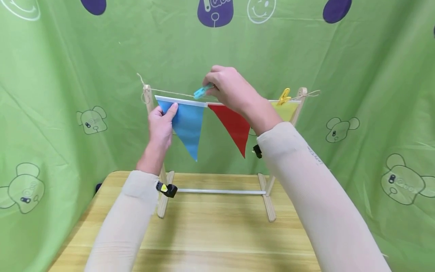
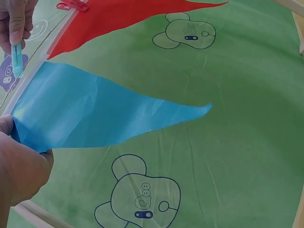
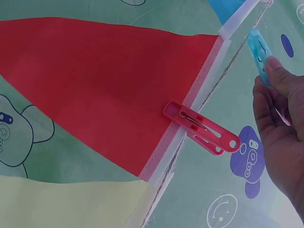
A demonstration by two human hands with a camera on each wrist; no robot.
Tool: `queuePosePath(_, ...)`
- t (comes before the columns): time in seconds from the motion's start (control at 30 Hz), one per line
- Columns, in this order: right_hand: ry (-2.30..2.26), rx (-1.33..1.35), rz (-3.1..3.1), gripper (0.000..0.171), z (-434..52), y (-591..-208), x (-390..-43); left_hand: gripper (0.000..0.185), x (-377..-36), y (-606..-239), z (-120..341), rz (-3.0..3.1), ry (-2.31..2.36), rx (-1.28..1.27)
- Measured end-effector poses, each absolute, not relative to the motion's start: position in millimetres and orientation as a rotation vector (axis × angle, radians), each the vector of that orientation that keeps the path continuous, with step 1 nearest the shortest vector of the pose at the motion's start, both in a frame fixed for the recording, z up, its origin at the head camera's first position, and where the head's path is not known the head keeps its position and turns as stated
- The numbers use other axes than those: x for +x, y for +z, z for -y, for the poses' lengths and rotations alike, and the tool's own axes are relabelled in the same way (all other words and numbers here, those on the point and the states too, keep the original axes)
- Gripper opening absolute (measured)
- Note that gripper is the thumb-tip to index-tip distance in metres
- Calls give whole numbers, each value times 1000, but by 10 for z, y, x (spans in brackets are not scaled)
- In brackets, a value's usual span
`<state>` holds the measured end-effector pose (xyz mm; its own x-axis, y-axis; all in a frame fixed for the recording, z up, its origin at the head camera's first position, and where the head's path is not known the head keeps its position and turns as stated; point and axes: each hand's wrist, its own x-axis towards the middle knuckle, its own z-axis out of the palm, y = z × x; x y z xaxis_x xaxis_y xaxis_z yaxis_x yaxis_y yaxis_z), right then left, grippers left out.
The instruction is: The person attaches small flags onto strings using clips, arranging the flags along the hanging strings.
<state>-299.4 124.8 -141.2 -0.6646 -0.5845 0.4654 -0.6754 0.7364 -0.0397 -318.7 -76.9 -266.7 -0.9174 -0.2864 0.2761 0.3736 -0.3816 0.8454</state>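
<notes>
Head view
Right hand (image 1: 231, 90): raised at the twine line; fingers pinch the light blue plastic clothespin (image 1: 202, 91) by its rear end.
Light blue plastic clothespin: at the thin twine line (image 1: 170, 93), above the right end of the blue flag's white top band, tip pointing down-left.
Left hand (image 1: 161, 126): fingers and thumb clamped on the upper left corner of the blue triangular fabric flag (image 1: 187, 124).
Blue triangular fabric flag: hangs point-down from the line, just left of the red triangular fabric flag (image 1: 232, 126).
Yellow plastic clothespin (image 1: 283, 96): clipped on the line at the yellow flag (image 1: 287, 110), near the right post.
Wooden rack (image 1: 163, 189): two posts with feet on the wooden counter (image 1: 210, 234), joined by a white lower bar.
Backdrop: green cloth with bear prints (image 1: 340, 56).

Left wrist view
Left hand (image 2: 19, 166): grips the wide end of the blue flag (image 2: 95, 114), which is creased at the grip.
Right hand (image 2: 16, 16): fingertips closed on the light blue clothespin (image 2: 17, 59).
Red flag (image 2: 118, 19): beside the blue one; a red plastic clothespin (image 2: 71, 5) sits on its band.

Right wrist view
Right hand (image 3: 280, 123): thumb pressed on the light blue clothespin (image 3: 259, 54); the remaining fingers lie loosely extended.
Red plastic clothespin (image 3: 202, 128): clamped across the red flag's (image 3: 104, 80) white band and the twine.
</notes>
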Motion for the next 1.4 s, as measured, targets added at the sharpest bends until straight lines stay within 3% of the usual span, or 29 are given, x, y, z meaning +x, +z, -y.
queuePosePath(1.4,115,1066,2579,21,-919,-1338,-3079,7,-3221,-2588,819,1440,-2354,-154)
